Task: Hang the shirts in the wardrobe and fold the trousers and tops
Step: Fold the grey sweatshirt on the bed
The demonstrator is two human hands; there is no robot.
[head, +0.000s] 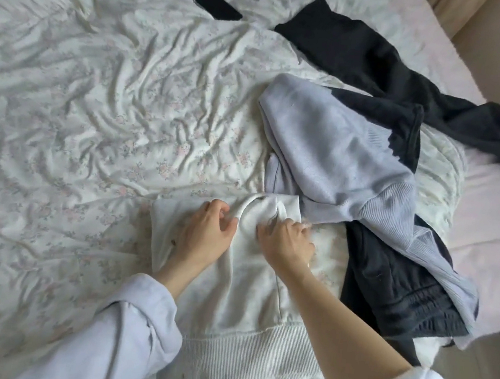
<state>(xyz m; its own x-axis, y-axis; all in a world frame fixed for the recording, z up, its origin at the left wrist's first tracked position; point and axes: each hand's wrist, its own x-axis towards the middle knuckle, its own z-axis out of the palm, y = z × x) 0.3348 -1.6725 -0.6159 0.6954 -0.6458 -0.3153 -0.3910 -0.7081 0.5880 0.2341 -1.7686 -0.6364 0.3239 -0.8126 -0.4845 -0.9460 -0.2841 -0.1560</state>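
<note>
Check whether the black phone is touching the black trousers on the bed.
Apart. The head view shows the black phone lying alone, with a strip of floral bedsheet plainly visible between it and the black trousers.

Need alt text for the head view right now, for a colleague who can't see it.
Both hands work at the collar end of a white sweatshirt laid on a floral bedsheet: left hand pinches the neckline, right hand grips fabric beside it. To the right lie a lavender sweatshirt and dark trousers; a black phone lies farther away.

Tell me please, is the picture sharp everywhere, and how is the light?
Head view: soft, even daylight, no glare; the bed sheet creases cast gentle shadows; wide-angle bending shows at the edges; the right hand is slightly motion-blurred on the white top.
</note>
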